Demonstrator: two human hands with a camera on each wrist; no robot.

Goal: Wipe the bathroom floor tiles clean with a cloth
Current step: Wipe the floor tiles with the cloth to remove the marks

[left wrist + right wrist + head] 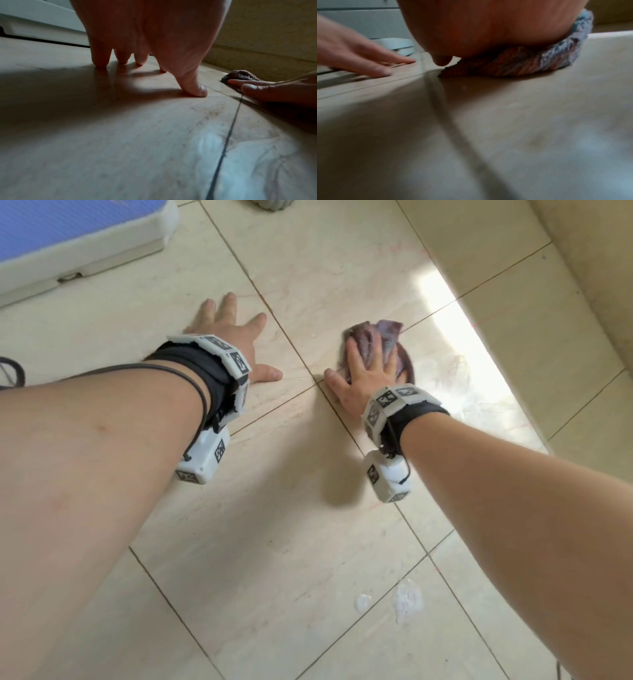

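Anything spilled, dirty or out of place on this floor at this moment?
Yes. Two whitish splotches sit on a floor tile near the bottom of the head view, well short of the cloth under the right hand. Left hand just rests flat on the floor.

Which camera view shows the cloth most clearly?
The head view: the whole purple cloth shows, pressed flat under the right hand. The right wrist view shows only its bunched edge below the palm; the left wrist view shows a small distant lump.
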